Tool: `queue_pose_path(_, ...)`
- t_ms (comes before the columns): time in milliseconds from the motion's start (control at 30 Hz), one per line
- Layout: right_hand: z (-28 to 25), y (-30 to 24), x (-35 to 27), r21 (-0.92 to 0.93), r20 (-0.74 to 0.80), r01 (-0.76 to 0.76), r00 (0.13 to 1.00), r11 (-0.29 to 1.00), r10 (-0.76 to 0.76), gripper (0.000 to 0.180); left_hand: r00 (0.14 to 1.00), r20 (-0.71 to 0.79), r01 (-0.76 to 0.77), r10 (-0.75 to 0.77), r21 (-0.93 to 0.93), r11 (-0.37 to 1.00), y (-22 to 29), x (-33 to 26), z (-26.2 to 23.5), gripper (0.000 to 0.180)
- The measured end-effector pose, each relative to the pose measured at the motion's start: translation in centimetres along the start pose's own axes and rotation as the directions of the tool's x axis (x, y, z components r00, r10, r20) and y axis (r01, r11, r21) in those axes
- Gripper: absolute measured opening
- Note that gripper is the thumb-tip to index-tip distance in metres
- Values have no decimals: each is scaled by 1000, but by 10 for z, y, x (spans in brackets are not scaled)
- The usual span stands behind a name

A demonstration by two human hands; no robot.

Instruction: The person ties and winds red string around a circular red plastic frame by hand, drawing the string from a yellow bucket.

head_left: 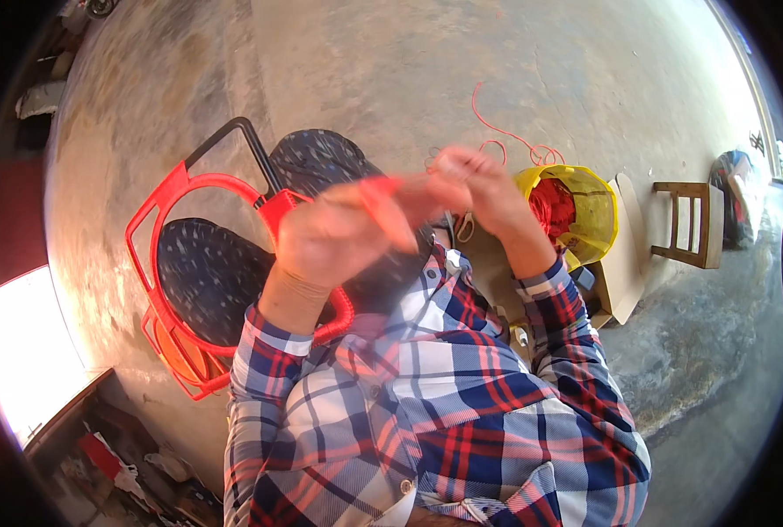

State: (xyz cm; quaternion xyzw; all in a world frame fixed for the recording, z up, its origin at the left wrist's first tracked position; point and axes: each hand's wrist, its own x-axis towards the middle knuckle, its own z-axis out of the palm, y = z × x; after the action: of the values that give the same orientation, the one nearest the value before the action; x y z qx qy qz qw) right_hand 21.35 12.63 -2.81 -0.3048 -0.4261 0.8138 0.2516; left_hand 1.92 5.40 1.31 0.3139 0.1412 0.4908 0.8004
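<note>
Both my hands are raised in front of my chest and smeared by motion. My left hand point(330, 233) is bent round a blurred red piece point(379, 195), whose kind I cannot make out. Close beside it, my right hand point(490, 189) has its fingers drawn together near the left fingertips; what they grip, if anything, is too blurred to name. Below my left hand, a red plastic frame point(156, 206) with a black bar handle point(249, 140) rests around my left knee. An orange-red round part point(180, 351) sits at its lower end.
A yellow bucket point(598, 211) to the right holds bundled red cord point(549, 206). Loose red cord point(501, 119) trails over the concrete floor point(391, 61). An opened cardboard box point(624, 255), scissors handles point(467, 228), a small wooden stool point(697, 224) and a filled bag point(736, 198) are nearby.
</note>
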Motion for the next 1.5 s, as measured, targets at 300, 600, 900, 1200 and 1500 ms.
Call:
queue_pose_path(300, -17, -4, 7, 128, -80, 174, 983, 976, -165, 26, 951, -87, 271, -298, 700, 660, 6, -4, 1, 38)
queue_pose_path(600, 8, 18, -8, -39, 106, -59, 992, 998, 63, 22, 956, -256, 245, -141, 965, -93, 0, -7, -12, 38)
queue_pose_path(900, 25, 32, -20, -194, 216, -71, 970, 978, 114, 25, 944, -315, 145, 93, 655, 742, -2, -6, -10, 34)
queue_pose_path(1200, 26, 31, -19, -186, 143, 70, 989, 980, -44, 29, 959, -282, 108, 12, 409, 906, -1, -7, 8, 39)
queue_pose_path(1500, 5, 44, -4, 136, -16, 50, 999, 989, -48, 26, 927, 3, 332, -375, 456, 826, 8, -10, 8, 39)
